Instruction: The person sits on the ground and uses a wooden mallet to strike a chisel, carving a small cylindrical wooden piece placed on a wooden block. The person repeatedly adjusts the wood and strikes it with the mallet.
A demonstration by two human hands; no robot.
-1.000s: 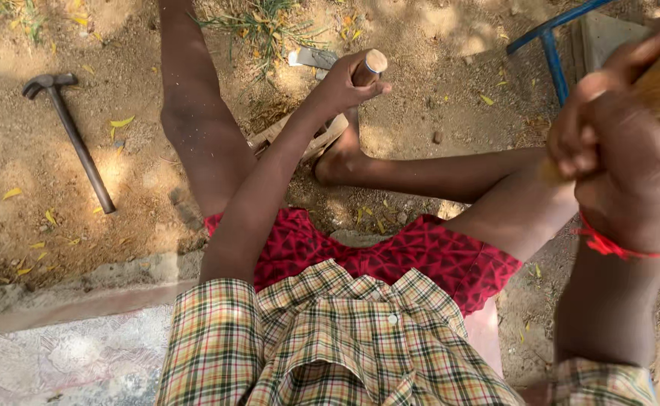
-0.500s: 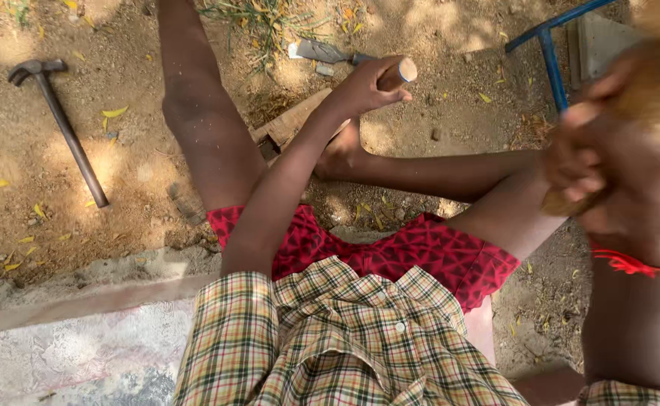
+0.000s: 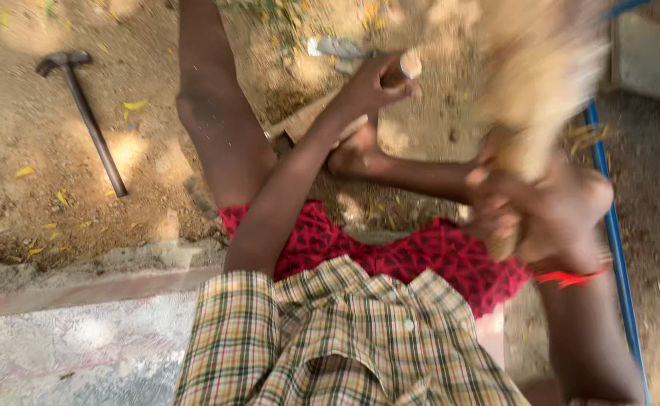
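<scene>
I sit on sandy ground with my legs folded. My left hand (image 3: 375, 81) is stretched forward and closed around the round wooden handle of a metal-bladed tool (image 3: 403, 68), whose blade (image 3: 335, 47) points left over a wooden block (image 3: 307, 120) by my foot. My right hand (image 3: 548, 218), a red thread at its wrist, grips a pale tan wooden piece (image 3: 537, 83). That piece is raised, and motion blur hides its exact shape.
A dark hammer (image 3: 81, 113) lies on the dirt at the left. A blue metal bar (image 3: 608, 225) runs down the right side, beside a grey container (image 3: 657, 56). A stone ledge (image 3: 81, 289) crosses below my knees.
My right hand has swung in toward the middle with the tan piece, now heavily blurred. My left hand keeps its hold on the tool over the block.
</scene>
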